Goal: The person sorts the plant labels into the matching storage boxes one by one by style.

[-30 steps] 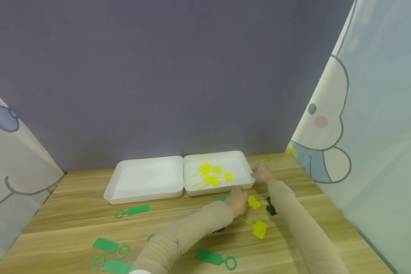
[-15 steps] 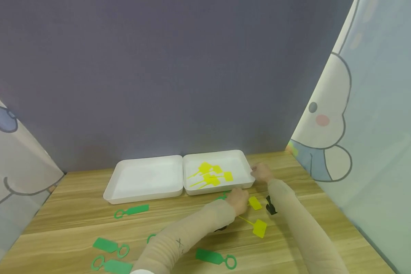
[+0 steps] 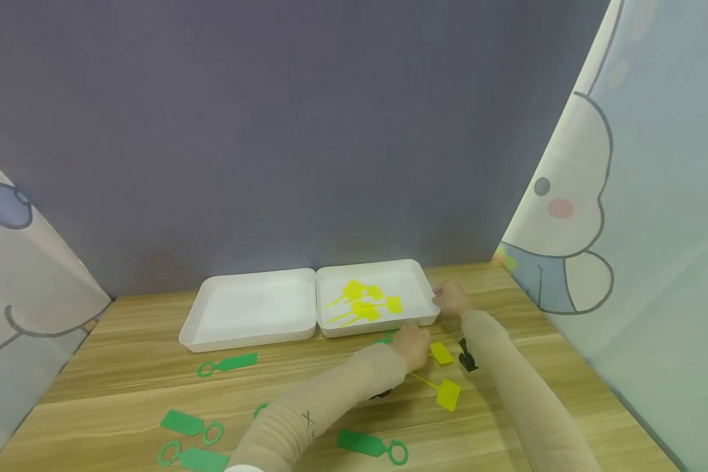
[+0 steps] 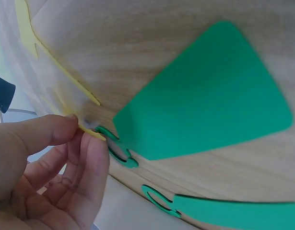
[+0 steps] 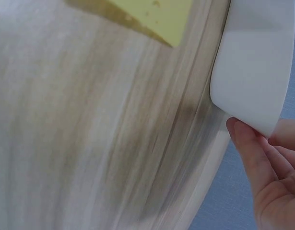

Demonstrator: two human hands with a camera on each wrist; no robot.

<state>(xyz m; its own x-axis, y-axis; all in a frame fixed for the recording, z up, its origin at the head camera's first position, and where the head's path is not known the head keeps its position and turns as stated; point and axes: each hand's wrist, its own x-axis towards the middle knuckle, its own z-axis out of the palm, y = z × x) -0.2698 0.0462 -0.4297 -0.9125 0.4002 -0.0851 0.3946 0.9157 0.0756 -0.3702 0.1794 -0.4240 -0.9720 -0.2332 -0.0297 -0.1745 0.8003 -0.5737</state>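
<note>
In the head view my left hand (image 3: 412, 347) is in front of the right white tray. It pinches the thin stem of a yellow tag (image 3: 442, 354) between thumb and fingertips; the left wrist view shows the stem (image 4: 92, 133) close up. My right hand (image 3: 452, 299) is at that tray's right end. Its thumb and fingers (image 5: 250, 143) pinch the wall of the white tray (image 5: 255, 62). Several yellow tags (image 3: 362, 308) lie inside the right tray. Another yellow tag (image 3: 447, 394) rests on the table nearer me.
A second white tray (image 3: 254, 308) stands against the first, on its left. Green ring tags (image 3: 236, 362) are scattered over the wooden table (image 3: 124, 373), with one green tag (image 3: 361, 442) near the front. A black piece (image 3: 467, 357) lies beside my right forearm. A grey panel (image 3: 307, 144) rises behind.
The yellow tag at my left hand has shifted slightly right and toward me, and the left hand a little with it. My right hand stays at the tray's end.
</note>
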